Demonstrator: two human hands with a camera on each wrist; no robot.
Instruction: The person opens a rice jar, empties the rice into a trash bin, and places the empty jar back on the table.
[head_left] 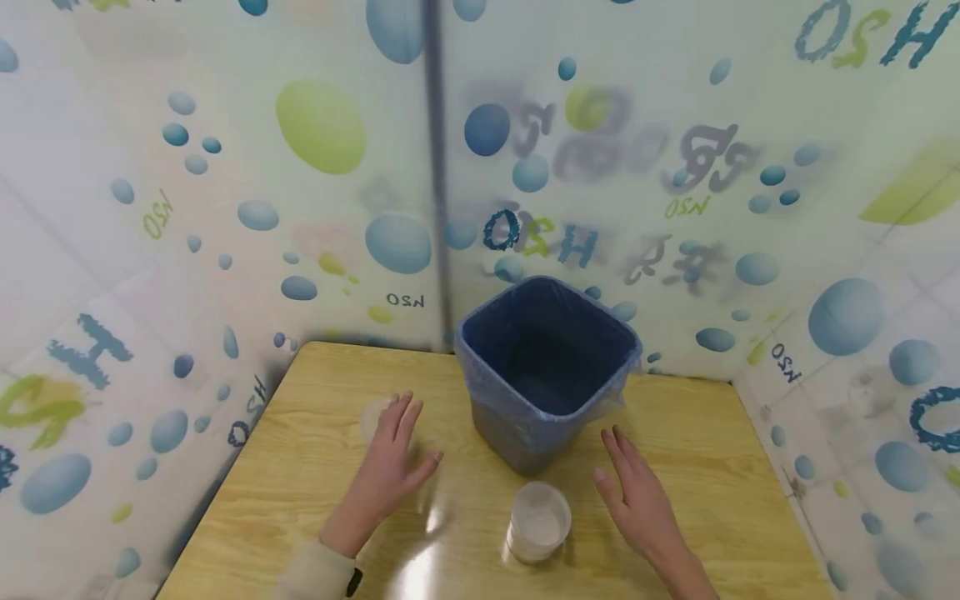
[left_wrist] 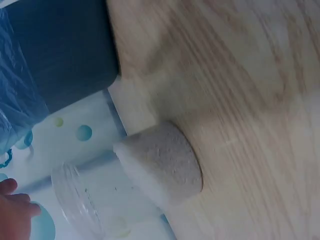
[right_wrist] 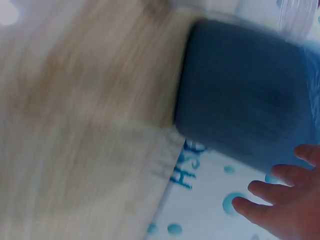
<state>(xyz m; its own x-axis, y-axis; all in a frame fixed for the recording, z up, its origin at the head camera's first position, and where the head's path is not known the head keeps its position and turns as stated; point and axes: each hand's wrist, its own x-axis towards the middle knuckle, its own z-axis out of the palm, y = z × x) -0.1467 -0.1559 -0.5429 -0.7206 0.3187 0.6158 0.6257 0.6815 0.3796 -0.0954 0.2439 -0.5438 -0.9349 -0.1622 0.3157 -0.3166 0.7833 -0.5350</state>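
two hands are relaxed, holding nothing, fingers pointing far: left hand (head_left: 381,477) at left, right hand (head_left: 645,504) at right. between them one clear jar (head_left: 529,550) with white content (head_left: 542,523) stands on the desk (head_left: 697,450), mouth and long axis upward, at the near side of one blue bin (head_left: 504,433).

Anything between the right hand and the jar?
No: the head view shows only bare table between the right hand and the jar.
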